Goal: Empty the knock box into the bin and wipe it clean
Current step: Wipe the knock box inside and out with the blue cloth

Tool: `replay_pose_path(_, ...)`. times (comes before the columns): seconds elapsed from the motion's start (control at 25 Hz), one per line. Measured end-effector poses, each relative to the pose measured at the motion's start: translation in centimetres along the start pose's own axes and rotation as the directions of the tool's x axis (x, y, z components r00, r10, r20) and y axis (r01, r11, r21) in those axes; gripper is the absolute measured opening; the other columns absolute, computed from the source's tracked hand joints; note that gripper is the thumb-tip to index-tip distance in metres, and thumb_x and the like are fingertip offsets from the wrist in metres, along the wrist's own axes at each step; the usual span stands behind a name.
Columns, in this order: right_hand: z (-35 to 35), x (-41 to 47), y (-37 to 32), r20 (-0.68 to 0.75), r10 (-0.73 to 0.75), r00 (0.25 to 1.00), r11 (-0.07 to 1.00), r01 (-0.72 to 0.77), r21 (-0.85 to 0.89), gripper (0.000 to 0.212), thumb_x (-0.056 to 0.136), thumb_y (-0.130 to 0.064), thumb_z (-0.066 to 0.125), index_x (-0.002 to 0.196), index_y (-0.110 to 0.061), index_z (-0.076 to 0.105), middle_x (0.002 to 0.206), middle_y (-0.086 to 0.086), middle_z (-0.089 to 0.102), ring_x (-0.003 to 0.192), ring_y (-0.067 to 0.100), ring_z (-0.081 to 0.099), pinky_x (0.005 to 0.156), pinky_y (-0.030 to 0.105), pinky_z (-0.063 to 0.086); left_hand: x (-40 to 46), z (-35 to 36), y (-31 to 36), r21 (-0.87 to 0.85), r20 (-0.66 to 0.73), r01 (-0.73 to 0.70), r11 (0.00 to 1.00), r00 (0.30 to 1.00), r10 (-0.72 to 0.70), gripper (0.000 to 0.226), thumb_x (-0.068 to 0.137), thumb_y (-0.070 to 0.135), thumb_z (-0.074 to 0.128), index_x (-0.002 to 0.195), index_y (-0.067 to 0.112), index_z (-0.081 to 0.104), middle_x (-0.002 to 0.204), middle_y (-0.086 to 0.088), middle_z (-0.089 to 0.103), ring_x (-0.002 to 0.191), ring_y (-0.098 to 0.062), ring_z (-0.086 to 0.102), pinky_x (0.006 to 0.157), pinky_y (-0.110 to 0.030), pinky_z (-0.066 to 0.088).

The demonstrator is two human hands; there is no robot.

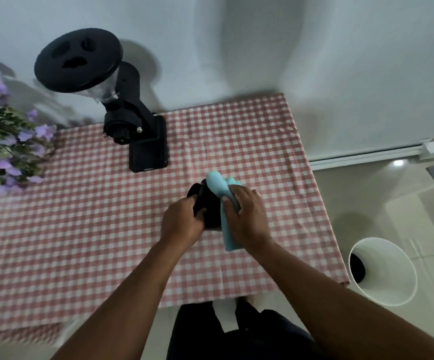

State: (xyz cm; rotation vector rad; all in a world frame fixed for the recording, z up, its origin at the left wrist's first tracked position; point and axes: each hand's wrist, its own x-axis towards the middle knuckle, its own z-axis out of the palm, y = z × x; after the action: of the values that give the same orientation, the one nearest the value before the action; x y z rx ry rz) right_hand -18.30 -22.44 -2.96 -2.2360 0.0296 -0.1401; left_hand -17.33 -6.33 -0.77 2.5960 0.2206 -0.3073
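Observation:
The black knock box [209, 206] is held above the checked tablecloth near the table's middle right. My left hand [182, 222] grips its left side. My right hand [244, 214] presses a light blue cloth [223, 201] against the box's right side and top; the cloth hangs down past my wrist. The white bin [382, 271] stands on the floor to the right of the table, with something dark at its bottom.
A black coffee grinder [132, 126] stands at the back of the table [81, 229]. Purple flowers [5, 141] crowd the left edge. A white wall lies behind, and grey floor tiles lie to the right.

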Motion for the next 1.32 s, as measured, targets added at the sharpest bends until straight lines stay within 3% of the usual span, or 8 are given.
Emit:
replay_pose_path(0.2, -1.2, 5.5, 0.9, 0.356, 0.345, 0.869, 0.928, -0.373, 0.011, 0.027, 0.103, -0.034, 0.055, 0.101, -0.014, 0.074, 0.091, 0.007, 0.076, 0.088, 0.028, 0.073, 0.073, 0.037, 0.058, -0.7, 0.1, 0.4, 0.015, -0.005, -0.022, 1.0, 1.0, 0.022, 0.023, 0.097, 0.023, 0.068, 0.118, 0.015, 0.075, 0.095, -0.004, 0.079, 0.083, -0.021, 0.071, 0.072, -0.038, 0.06)
replay_pose_path(0.36, -1.9, 0.4, -0.3, 0.086, -0.056, 0.995, 0.998, 0.054, 0.021, 0.024, 0.102, -0.027, 0.061, 0.108, -0.011, 0.077, 0.111, 0.007, 0.079, 0.096, 0.011, 0.064, 0.086, 0.037, 0.058, -0.8, -0.5, 0.1, -0.126, -0.032, 0.035, 0.991, 0.999, -0.04, 0.021, 0.097, 0.023, 0.067, 0.112, 0.014, 0.077, 0.087, -0.003, 0.079, 0.077, -0.022, 0.072, 0.07, -0.04, 0.061)
replay_pose_path(0.48, -2.8, -2.9, -0.4, -0.024, -0.288, 0.957, 0.958, 0.287, -0.025, 0.032, 0.101, -0.027, 0.064, 0.125, -0.008, 0.075, 0.133, 0.008, 0.072, 0.12, 0.019, 0.058, 0.101, 0.03, 0.048, -1.6, -1.3, 0.8, -0.191, -0.082, -0.065, 0.98, 0.995, 0.05, 0.021, 0.099, 0.026, 0.067, 0.116, 0.021, 0.078, 0.086, 0.0, 0.081, 0.074, -0.017, 0.073, 0.068, -0.038, 0.062)
replay_pose_path(0.84, -7.1, 5.4, -4.2, 0.199, 0.076, 0.977, 0.94, -0.137, 0.314, 0.021, 0.101, -0.034, 0.061, 0.104, -0.026, 0.08, 0.099, -0.007, 0.078, 0.088, 0.008, 0.072, 0.079, 0.034, 0.06, -4.1, -4.2, 3.3, -0.217, -0.244, -0.245, 0.945, 0.951, 0.191, 0.039, 0.098, 0.018, 0.074, 0.136, 0.01, 0.07, 0.115, -0.006, 0.08, 0.1, -0.017, 0.075, 0.084, -0.035, 0.065)
replay_pose_path(1.0, -6.3, 0.4, -5.6, -0.025, -0.164, 0.986, 0.973, 0.166, 0.16, 0.033, 0.104, -0.034, 0.056, 0.13, -0.02, 0.071, 0.137, -0.007, 0.062, 0.129, 0.011, 0.054, 0.106, 0.034, 0.051, -3.8, -5.5, 3.9, -0.347, -0.211, -0.214, 0.913, 0.966, 0.146, 0.029, 0.1, 0.027, 0.071, 0.127, 0.017, 0.074, 0.106, -0.001, 0.083, 0.088, -0.016, 0.079, 0.079, -0.041, 0.067)
replay_pose_path(1.12, -5.8, -1.4, -5.5, -0.14, -0.305, 0.942, 0.945, 0.317, 0.076, 0.032, 0.103, -0.03, 0.058, 0.129, -0.017, 0.071, 0.139, -0.001, 0.062, 0.133, 0.017, 0.051, 0.107, 0.031, 0.046, -4.0, -6.0, 3.9, -0.357, -0.19, -0.224, 0.907, 0.968, 0.165, 0.022, 0.101, 0.029, 0.07, 0.12, 0.02, 0.076, 0.094, 0.006, 0.082, 0.08, -0.014, 0.078, 0.075, -0.04, 0.068)
replay_pose_path(1.24, -6.9, 1.7, -5.6, -0.056, -0.092, 0.994, 0.978, 0.1, 0.184, 0.027, 0.1, -0.034, 0.059, 0.116, -0.025, 0.077, 0.116, -0.013, 0.07, 0.109, 0.001, 0.062, 0.09, 0.018, 0.048, -4.6, -5.9, 4.0, -0.271, -0.236, -0.275, 0.922, 0.948, 0.213, 0.034, 0.098, 0.018, 0.073, 0.132, 0.017, 0.072, 0.111, -0.002, 0.081, 0.098, -0.015, 0.075, 0.085, -0.037, 0.065)
replay_pose_path(1.32, -8.2, 5.1, -5.8, 0.157, 0.069, 0.985, 0.958, -0.109, 0.265, 0.024, 0.099, -0.035, 0.06, 0.096, -0.024, 0.081, 0.09, -0.009, 0.078, 0.084, 0.0, 0.069, 0.077, 0.025, 0.054, -4.9, -6.0, 4.0, -0.217, -0.26, -0.309, 0.926, 0.933, 0.25, 0.04, 0.096, 0.014, 0.075, 0.136, 0.014, 0.07, 0.112, -0.006, 0.078, 0.101, -0.018, 0.071, 0.087, -0.037, 0.063)
